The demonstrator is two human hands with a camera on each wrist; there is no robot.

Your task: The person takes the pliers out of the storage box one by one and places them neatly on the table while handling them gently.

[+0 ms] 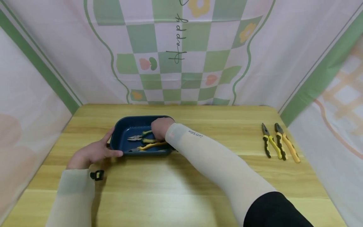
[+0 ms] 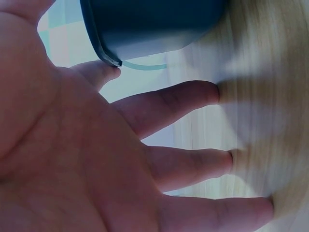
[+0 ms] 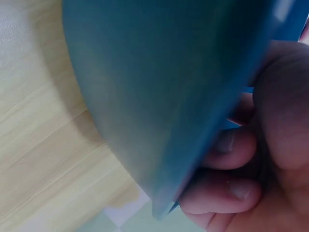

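A dark blue rectangular tray [image 1: 120,134] stands on the table, left of the middle. My left hand [image 1: 92,154] rests at its left end, thumb near the front corner; the left wrist view shows straight, spread fingers [image 2: 169,99]. My right hand [image 1: 162,127] reaches into the tray's right end, its fingers [image 3: 219,193] curled beside the wall. It grips pliers with green-yellow handles [image 1: 147,141], whose silver head points left; the grip itself is hidden. In front of them lie pliers with orange-yellow handles [image 1: 153,145], partly covered by the right hand and wrist.
Two more pairs of pliers lie at the table's right: one with black and yellow-green handles [image 1: 273,146], the other with black and orange handles [image 1: 289,146]. A printed curtain [image 1: 181,63] hangs behind the wooden table [image 1: 141,192] and along both sides.
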